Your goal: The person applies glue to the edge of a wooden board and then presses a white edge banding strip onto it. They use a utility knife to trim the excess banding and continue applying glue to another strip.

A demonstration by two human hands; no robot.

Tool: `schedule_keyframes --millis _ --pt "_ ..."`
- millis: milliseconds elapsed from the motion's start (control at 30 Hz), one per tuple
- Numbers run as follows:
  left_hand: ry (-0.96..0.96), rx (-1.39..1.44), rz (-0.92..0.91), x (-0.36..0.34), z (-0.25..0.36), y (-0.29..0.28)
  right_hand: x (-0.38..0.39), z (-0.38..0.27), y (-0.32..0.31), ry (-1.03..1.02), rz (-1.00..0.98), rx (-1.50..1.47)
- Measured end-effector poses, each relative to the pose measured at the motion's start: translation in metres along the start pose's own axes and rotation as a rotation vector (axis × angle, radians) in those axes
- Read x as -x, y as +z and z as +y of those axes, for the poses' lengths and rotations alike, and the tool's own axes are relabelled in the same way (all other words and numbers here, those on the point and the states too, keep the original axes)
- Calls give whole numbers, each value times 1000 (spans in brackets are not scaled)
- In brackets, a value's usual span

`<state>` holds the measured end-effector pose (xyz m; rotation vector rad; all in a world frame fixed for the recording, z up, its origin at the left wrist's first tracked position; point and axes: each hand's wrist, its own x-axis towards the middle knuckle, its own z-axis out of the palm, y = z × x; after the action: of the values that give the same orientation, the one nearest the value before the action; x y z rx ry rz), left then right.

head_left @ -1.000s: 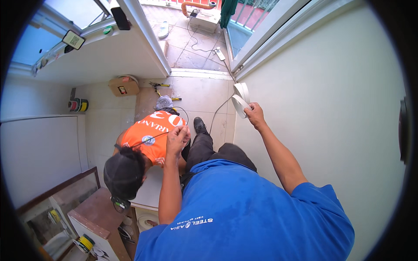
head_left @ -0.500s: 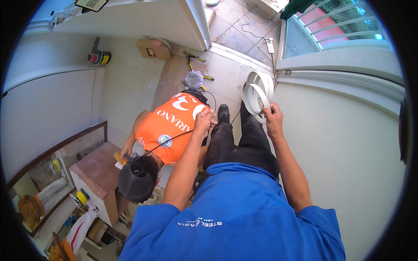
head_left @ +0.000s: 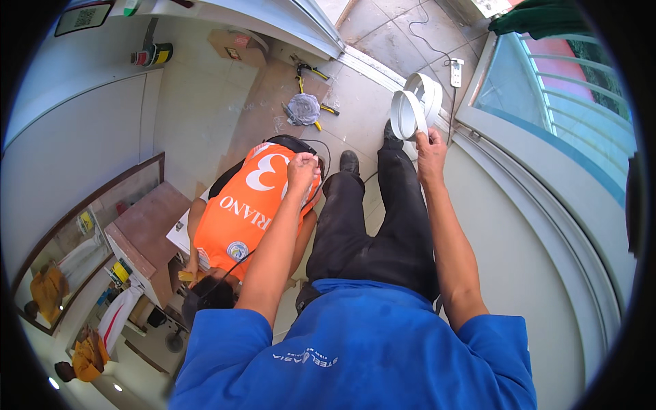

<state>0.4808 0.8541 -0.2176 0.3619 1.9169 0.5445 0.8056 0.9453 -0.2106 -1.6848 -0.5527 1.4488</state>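
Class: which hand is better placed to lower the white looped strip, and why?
Probably the right hand: it holds the strip. The left hand is apart from it, near the co-worker's orange shirt.

The coiled white strip (head_left: 418, 109) looked like smooth plastic. The blue shirt (head_left: 355, 342) and dark trousers (head_left: 372, 236) were matt cloth; the box (head_left: 236, 49) seemed matt cardboard, and the floor tiles (head_left: 353, 123) looked smooth but dusty.

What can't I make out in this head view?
In the head view:
Left hand: curled fingers hide whether it holds anything.
White looped flat strip: right hand covers the gripped part.
Dark green cloth: cut off by upper edge.
Crumpled greyish round bundle: outer folds hide any contents.
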Motion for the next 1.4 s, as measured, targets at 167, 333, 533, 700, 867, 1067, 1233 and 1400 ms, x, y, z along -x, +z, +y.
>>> schedule_keyframes --millis 167,333,533,700,867,1067,1233,1400 --pt "-30 -12 76 -114 -24 42 -69 35 17 -181 10 262" --pt "37 -312 146 -261 -63 56 -126 73 36 -375 -10 409" --pt "55 -276 198 -388 -79 66 -176 97 42 -354 -20 410" --pt "138 -481 348 -495 -93 63 -229 96 31 -250 -78 131" --pt "48 -605 420 -562 -109 74 -254 88 10 -351 -22 177" --pt "-151 -676 333 -573 -75 91 -263 87 11 -409 23 235" --pt "-157 40 321 -528 -20 89 -245 90 29 -426 -4 343" --pt "-413 458 -74 -366 15 62 -189 76 37 -365 41 415"
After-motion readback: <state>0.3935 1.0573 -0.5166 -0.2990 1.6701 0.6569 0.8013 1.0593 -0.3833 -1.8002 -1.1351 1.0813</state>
